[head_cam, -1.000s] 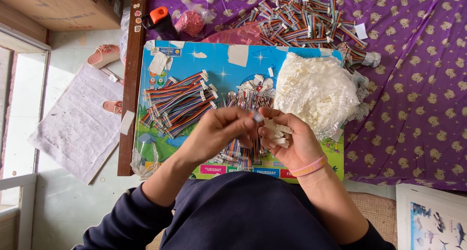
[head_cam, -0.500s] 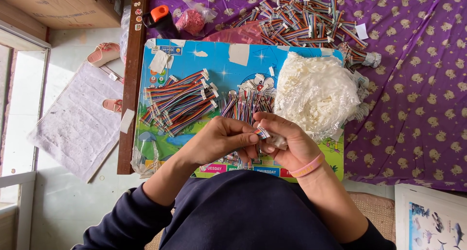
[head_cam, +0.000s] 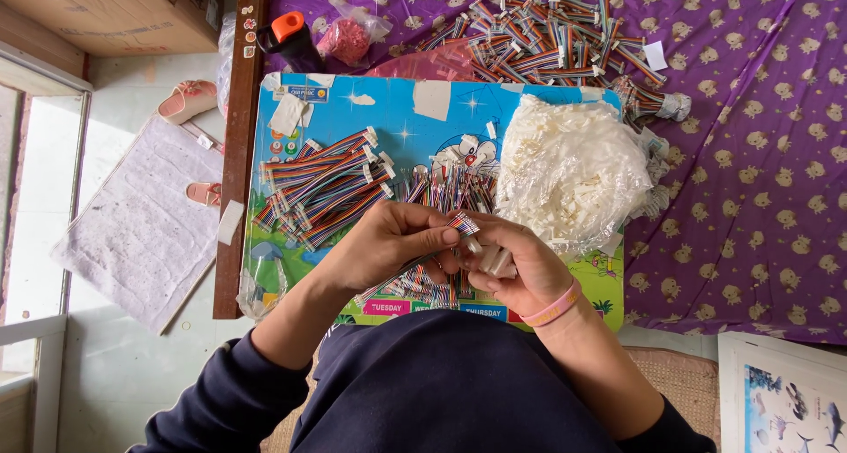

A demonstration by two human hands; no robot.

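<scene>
Now left hand [head_cam: 388, 246] lower, on ribbon cable [head_cam: 441, 246]

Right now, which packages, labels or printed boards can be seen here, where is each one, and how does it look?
Cardboard box: top left on the floor, brown, rectangular.
Cartoon board: centre, under the person's hands, rectangular, mostly blue with coloured label strips on the near edge.
Clear plastic bag: right on the board, rounded, full of white connectors.
Poster: bottom right, white with sea animals.
</scene>
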